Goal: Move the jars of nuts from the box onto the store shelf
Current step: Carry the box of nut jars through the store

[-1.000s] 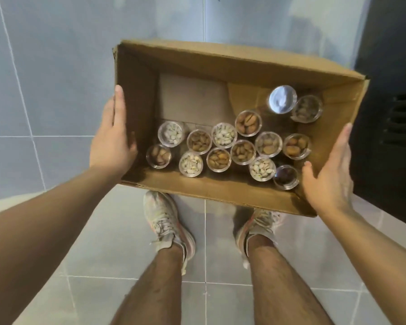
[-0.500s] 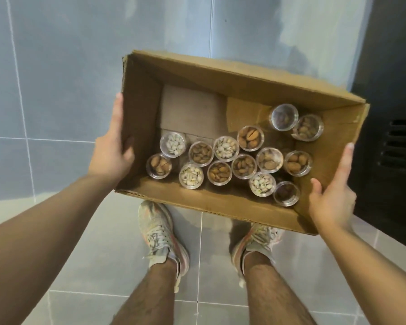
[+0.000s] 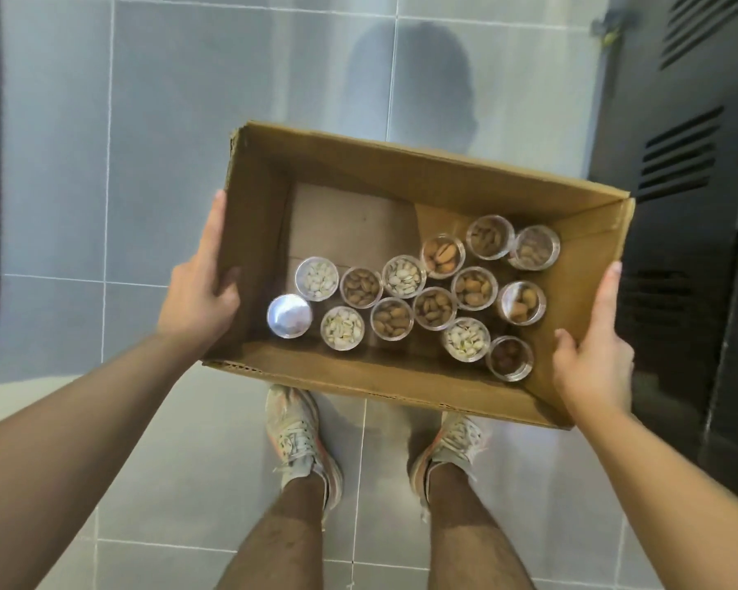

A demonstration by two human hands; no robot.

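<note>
An open cardboard box (image 3: pixel 401 168) is held above the floor between both hands. My left hand (image 3: pixel 201 291) grips its left wall, thumb over the rim. My right hand (image 3: pixel 593 355) presses flat against its right wall. Inside stand several clear round jars of nuts seen from above: pistachio jars (image 3: pixel 317 278), almond jars (image 3: pixel 392 318) and a darker jar (image 3: pixel 510 358) at the near right. One jar at the near left (image 3: pixel 289 315) glares white on its lid. The back left of the box floor is bare. No store shelf is visible.
Grey floor tiles (image 3: pixel 188 121) lie all around, with a head-shaped shadow beyond the box. A dark cabinet or door with louvred vents (image 3: pixel 678 163) stands at the right. My two legs and light sneakers (image 3: pixel 301 445) are below the box.
The box sits lower and nearer in view, and the view has tilted to show more floor. Both hands keep their hold on the box walls. The lid glare has shifted to another jar.
</note>
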